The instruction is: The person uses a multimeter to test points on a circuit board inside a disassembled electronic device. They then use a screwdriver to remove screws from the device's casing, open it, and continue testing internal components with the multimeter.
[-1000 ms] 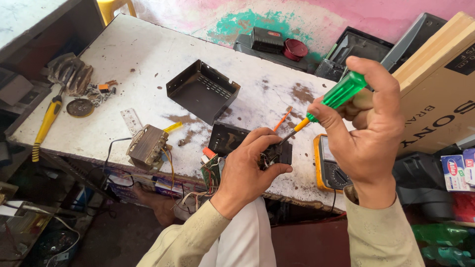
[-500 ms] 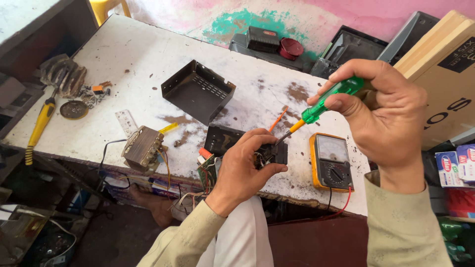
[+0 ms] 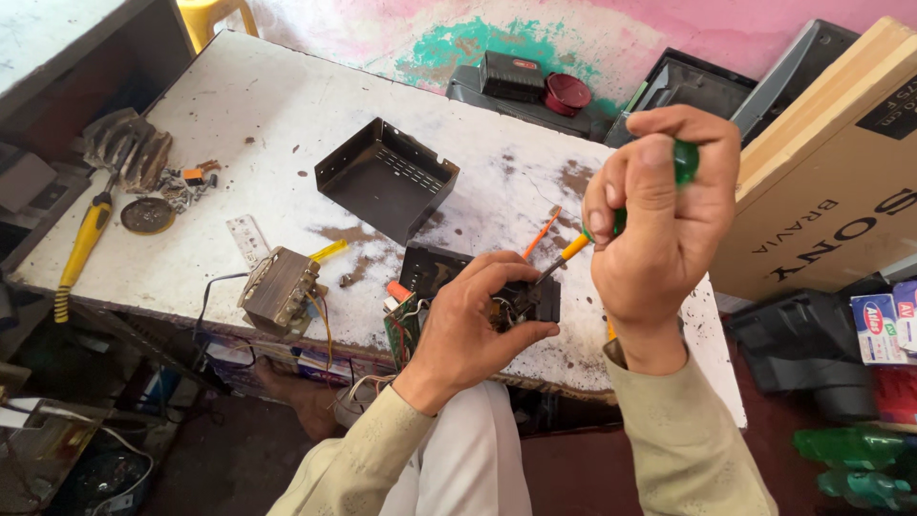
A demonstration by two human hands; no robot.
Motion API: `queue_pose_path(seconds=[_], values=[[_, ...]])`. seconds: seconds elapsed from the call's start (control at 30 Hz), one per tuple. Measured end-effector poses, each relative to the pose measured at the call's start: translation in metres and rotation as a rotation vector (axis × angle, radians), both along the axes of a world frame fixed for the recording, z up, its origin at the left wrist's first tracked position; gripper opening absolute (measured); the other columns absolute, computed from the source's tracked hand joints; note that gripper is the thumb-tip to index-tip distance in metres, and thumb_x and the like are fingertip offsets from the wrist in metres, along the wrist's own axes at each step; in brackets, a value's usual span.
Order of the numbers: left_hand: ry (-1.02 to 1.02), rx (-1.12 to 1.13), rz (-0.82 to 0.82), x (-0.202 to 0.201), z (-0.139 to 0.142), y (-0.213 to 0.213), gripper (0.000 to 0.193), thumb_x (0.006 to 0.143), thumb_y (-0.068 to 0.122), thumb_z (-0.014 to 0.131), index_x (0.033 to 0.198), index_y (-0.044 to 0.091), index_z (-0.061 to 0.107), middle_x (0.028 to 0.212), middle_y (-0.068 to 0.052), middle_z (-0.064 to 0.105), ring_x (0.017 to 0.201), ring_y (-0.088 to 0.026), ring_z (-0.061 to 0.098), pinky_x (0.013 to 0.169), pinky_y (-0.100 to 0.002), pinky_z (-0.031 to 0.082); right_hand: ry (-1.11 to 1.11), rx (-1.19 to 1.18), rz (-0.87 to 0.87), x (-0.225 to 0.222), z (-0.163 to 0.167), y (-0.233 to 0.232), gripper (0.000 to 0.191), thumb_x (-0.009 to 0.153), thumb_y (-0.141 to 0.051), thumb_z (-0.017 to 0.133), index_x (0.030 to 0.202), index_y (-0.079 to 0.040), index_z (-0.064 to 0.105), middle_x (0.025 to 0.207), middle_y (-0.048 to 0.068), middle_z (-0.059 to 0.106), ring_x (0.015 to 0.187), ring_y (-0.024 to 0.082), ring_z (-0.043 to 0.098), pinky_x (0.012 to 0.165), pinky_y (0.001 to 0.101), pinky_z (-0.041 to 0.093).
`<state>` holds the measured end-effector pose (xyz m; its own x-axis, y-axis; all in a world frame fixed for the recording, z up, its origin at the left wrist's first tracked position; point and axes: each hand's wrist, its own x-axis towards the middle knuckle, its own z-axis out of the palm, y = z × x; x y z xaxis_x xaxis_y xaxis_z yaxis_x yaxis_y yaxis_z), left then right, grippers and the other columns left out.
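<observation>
Green-handled screwdriver (image 3: 611, 215) applied to a small black unit (image 3: 521, 296) at the near edge of the tabletop (image 3: 239, 115).

Your left hand (image 3: 473, 330) was closed around the unit, pinning it steady; your right hand (image 3: 659, 215) was closed around the handle, tip angled down into the unit. Its removed black metal cover (image 3: 387, 177) and a wired transformer (image 3: 279, 287) lay apart, leaving room.

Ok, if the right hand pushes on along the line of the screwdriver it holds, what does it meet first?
Most likely the small black device under the left hand: the screwdriver in the right hand slants down-left, its tip at or just above it. Depth is unclear.
</observation>
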<state>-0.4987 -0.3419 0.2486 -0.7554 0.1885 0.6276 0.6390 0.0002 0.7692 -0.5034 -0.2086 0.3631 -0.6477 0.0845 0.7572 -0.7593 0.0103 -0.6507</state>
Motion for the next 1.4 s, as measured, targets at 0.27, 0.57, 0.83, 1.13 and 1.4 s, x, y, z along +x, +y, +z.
queue_pose_path(seconds=[0.27, 0.57, 0.83, 1.13, 1.4], values=[[-0.033, 0.003, -0.036, -0.014, -0.002, -0.004, 0.049, 0.072, 0.022, 0.092, 0.113, 0.005, 0.069, 0.12, -0.012, 0.069, 0.104, -0.025, 0.073, 0.09, -0.032, 0.059, -0.114, -0.093, 0.068, -0.012, -0.001, 0.01, 0.04, 0.123, -0.033, 0.046, 0.096, -0.005, 0.038, 0.066, 0.005, 0.038, 0.047, 0.009, 0.029, 0.043, 0.0254, 0.025], [0.008, -0.02, 0.001, 0.001, -0.002, -0.004, 0.049, 0.073, 0.022, 0.092, 0.114, 0.005, 0.069, 0.123, -0.012, 0.069, 0.106, -0.027, 0.073, 0.091, -0.034, 0.059, -0.115, 0.262, 0.472, 0.008, 0.024, 0.032, 0.034, 0.118, -0.034, 0.064, 0.113, -0.001, 0.06, 0.089, 0.008, 0.047, 0.077, 0.022, 0.051, 0.073, 0.0326, 0.05], [0.005, -0.014, 0.003, 0.004, -0.005, 0.002, 0.049, 0.073, 0.022, 0.092, 0.112, 0.005, 0.068, 0.12, -0.012, 0.069, 0.105, -0.027, 0.072, 0.09, -0.034, 0.058, 0.027, 0.594, -0.159, 0.035, 0.044, 0.04, 0.017, 0.107, -0.004, 0.071, 0.12, 0.005, 0.067, 0.101, 0.011, 0.066, 0.096, 0.017, 0.072, 0.083, 0.0261, 0.061], [0.008, 0.003, -0.017, 0.007, -0.005, 0.004, 0.049, 0.073, 0.021, 0.092, 0.112, 0.005, 0.068, 0.12, -0.011, 0.069, 0.105, -0.026, 0.072, 0.09, -0.033, 0.058, -0.099, 0.407, 0.014, 0.035, 0.041, 0.039, 0.023, 0.106, -0.01, 0.063, 0.125, 0.002, 0.066, 0.115, 0.012, 0.072, 0.108, 0.016, 0.073, 0.099, 0.031, 0.063], [0.02, 0.0, -0.008, -0.005, -0.009, 0.007, 0.049, 0.073, 0.021, 0.092, 0.113, 0.005, 0.068, 0.121, -0.012, 0.069, 0.107, -0.026, 0.072, 0.091, -0.033, 0.058, -0.096, 0.522, -0.033, 0.021, 0.043, 0.051, 0.026, 0.1, -0.006, 0.07, 0.124, 0.004, 0.065, 0.105, 0.014, 0.07, 0.098, 0.02, 0.073, 0.089, 0.0331, 0.062]])
